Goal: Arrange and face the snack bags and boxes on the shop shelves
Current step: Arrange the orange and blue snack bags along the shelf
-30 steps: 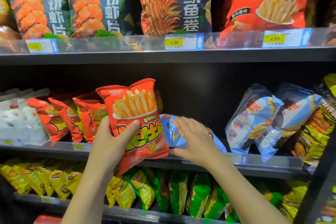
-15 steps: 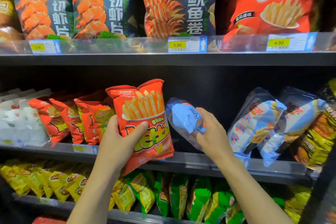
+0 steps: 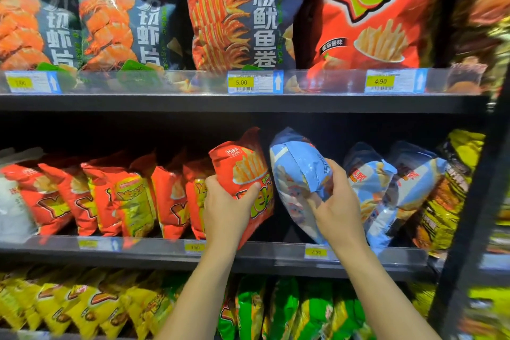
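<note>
Red fries bag upright, long axis near vertical, front outward; left hand grips its lower left, thumb across the front. Light-blue bag just beside, top leaning left, right hand curled round its lower half. Both over middle shelf, between red bags and blue bags

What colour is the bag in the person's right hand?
The bag is light blue with white patches; the head view shows it best.
</note>
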`<state>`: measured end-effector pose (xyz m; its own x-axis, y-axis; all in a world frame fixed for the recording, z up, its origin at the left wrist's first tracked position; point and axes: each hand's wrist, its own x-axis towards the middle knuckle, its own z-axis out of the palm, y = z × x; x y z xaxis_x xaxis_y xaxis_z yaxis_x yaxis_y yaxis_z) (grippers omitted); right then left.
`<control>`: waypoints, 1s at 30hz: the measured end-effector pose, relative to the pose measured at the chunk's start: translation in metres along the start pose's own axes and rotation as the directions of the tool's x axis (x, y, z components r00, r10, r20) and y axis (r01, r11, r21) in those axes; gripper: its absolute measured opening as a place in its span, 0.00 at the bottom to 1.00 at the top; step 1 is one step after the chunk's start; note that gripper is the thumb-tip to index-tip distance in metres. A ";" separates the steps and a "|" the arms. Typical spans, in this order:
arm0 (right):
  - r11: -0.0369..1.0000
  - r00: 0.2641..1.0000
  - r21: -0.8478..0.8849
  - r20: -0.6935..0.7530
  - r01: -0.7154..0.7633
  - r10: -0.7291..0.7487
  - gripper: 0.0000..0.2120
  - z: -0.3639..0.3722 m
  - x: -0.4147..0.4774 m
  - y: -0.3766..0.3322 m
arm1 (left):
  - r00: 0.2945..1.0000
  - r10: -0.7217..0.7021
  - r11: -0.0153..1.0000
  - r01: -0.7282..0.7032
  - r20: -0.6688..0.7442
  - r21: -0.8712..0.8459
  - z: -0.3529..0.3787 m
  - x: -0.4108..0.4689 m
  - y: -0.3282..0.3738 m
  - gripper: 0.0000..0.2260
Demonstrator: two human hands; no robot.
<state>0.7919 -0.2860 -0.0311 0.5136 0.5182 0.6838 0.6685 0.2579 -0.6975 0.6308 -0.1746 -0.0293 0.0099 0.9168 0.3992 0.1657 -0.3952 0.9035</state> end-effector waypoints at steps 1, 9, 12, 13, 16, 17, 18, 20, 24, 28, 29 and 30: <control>1.000 1.000 -0.005 0.002 0.003 -0.003 0.27 -0.001 -0.001 0.001 | 1.000 -0.007 1.000 0.007 -0.016 0.009 0.006 0.002 -0.002 0.27; 1.000 1.000 -0.008 0.025 -0.009 0.010 0.26 0.002 -0.003 0.001 | 0.998 0.007 0.978 0.007 -0.063 0.208 0.026 0.010 -0.026 0.31; 1.000 0.999 0.016 0.040 -0.001 0.000 0.26 0.003 -0.003 0.003 | 0.999 -0.013 0.961 0.026 -0.049 0.275 0.024 0.004 -0.042 0.33; 1.000 0.999 0.023 0.044 0.000 -0.001 0.26 0.004 -0.002 0.004 | 0.998 -0.027 0.958 0.042 -0.055 0.284 0.022 0.004 -0.046 0.34; 0.999 0.999 0.036 0.048 -0.011 0.009 0.26 0.006 -0.002 0.006 | 0.996 -0.061 0.953 0.077 -0.066 0.293 0.018 0.006 -0.048 0.35; 0.999 0.999 0.041 0.051 -0.005 0.003 0.26 0.006 -0.002 0.005 | 0.996 -0.061 0.952 0.076 -0.062 0.297 0.017 0.006 -0.048 0.36; 0.999 0.999 0.048 0.053 0.004 -0.006 0.26 0.007 -0.002 0.003 | 0.997 -0.056 0.951 0.071 -0.059 0.301 0.017 0.006 -0.049 0.37; 0.998 0.998 0.056 0.053 0.012 -0.015 0.26 0.007 -0.002 0.001 | 0.998 -0.041 0.951 0.053 -0.046 0.303 0.017 0.006 -0.052 0.39; 0.997 0.997 0.079 0.068 0.025 -0.030 0.28 0.003 0.000 -0.004 | 1.000 -0.013 0.960 0.018 -0.020 0.281 0.010 0.000 -0.054 0.45; 0.968 0.985 0.245 0.151 0.049 -0.088 0.29 -0.012 0.003 -0.013 | 0.991 0.104 0.958 -0.077 -0.085 0.275 -0.007 -0.014 -0.040 0.43; 0.960 0.979 0.273 0.169 0.067 -0.116 0.29 -0.016 0.005 -0.013 | 0.986 0.138 0.966 -0.114 -0.091 0.231 -0.012 -0.018 -0.034 0.40; 0.948 0.972 0.310 0.190 0.071 -0.135 0.28 -0.020 0.007 -0.013 | 0.981 0.175 0.974 -0.160 -0.083 0.161 -0.017 -0.021 -0.029 0.36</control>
<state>0.7970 -0.3022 -0.0129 0.3066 0.6241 0.7187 0.5041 0.5340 -0.6788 0.6089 -0.1834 -0.0608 -0.0431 0.8255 0.5627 0.3186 -0.5225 0.7909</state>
